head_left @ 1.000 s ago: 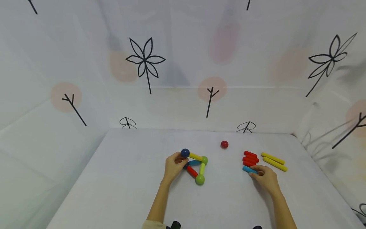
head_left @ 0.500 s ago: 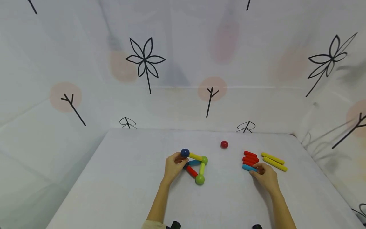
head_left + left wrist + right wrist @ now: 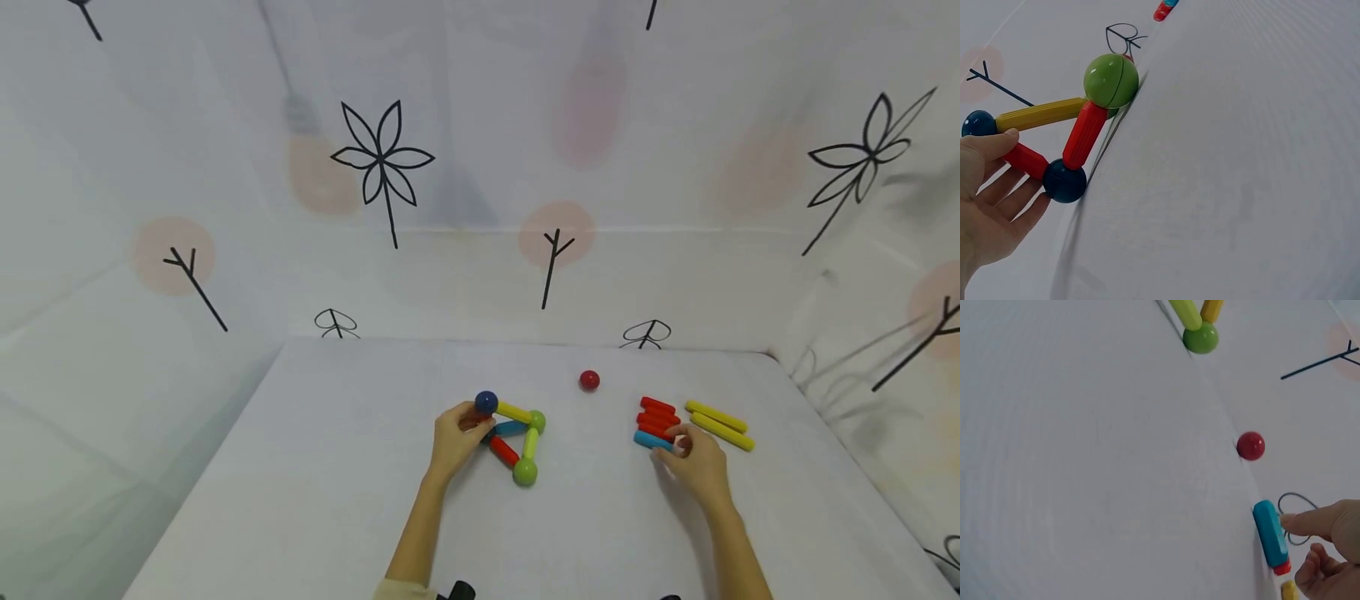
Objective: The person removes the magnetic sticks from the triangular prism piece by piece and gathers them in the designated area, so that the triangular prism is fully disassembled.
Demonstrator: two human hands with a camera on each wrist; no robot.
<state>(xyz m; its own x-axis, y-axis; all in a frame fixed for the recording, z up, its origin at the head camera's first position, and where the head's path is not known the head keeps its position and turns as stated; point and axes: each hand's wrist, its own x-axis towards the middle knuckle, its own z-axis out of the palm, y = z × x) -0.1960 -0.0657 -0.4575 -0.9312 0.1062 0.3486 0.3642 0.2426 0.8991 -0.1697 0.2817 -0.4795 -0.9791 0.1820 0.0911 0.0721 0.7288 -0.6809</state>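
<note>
My left hand (image 3: 452, 439) grips a framework of rods and balls, its thumb on a red rod (image 3: 1027, 160) between two dark blue balls (image 3: 1064, 180). The framework also has a yellow rod (image 3: 514, 411), a blue rod (image 3: 512, 428), a lime rod (image 3: 530, 443) and green balls (image 3: 525, 472). It stands tilted on the table. My right hand (image 3: 699, 468) is at the right end of a loose short blue rod (image 3: 652, 440). In the right wrist view one fingertip touches or nearly touches this blue rod (image 3: 1270, 532), with the other fingers loosely bent beside it.
Several short red rods (image 3: 658, 406) lie in a row just behind the loose blue rod. Two long yellow rods (image 3: 722, 431) lie right of them. A red ball (image 3: 589, 380) sits near the back of the white table (image 3: 360, 467). A patterned cloth wall (image 3: 465, 283) rises behind.
The loose blue rod has shifted slightly left and back, close against the red rods. My right fingers have loosened and spread a little around its end. The left hand and framework have stayed put.
</note>
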